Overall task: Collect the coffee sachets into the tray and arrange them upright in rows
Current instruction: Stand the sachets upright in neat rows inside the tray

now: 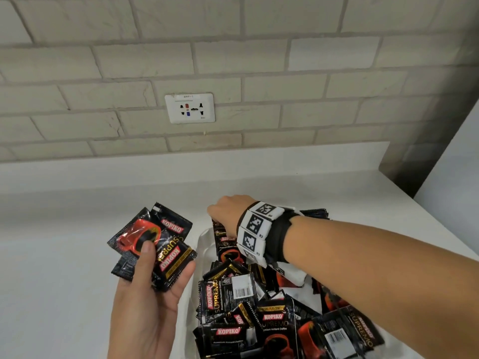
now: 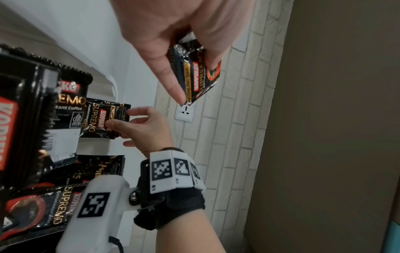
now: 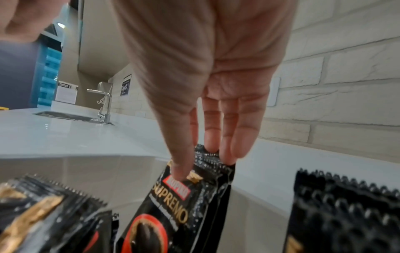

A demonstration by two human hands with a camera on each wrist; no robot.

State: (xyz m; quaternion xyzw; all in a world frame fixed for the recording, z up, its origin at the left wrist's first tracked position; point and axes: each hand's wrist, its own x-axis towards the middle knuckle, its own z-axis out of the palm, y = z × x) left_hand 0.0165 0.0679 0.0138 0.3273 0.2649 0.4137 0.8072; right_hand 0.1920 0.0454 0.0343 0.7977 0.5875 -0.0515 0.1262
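Observation:
Black Kopiko coffee sachets fill a white tray (image 1: 201, 242) in a loose heap (image 1: 261, 314). My left hand (image 1: 166, 260) hovers left of the tray and grips a few sachets (image 1: 155, 229), thumb on top. In the left wrist view the same held sachets (image 2: 200, 68) sit between thumb and fingers. My right hand (image 1: 220, 216) reaches into the tray's far left corner and pinches the top of an upright sachet (image 3: 190, 196), thumb in front and fingers behind. From the left wrist view the right hand (image 2: 122, 118) holds that sachet (image 2: 99, 119) against the tray wall (image 2: 112, 85).
The tray stands on a white countertop (image 1: 64, 229) against a pale brick wall with a socket (image 1: 190, 108). A wall corner (image 1: 427, 151) rises at the far right. A sink and tap (image 3: 103, 102) lie further left along the counter.

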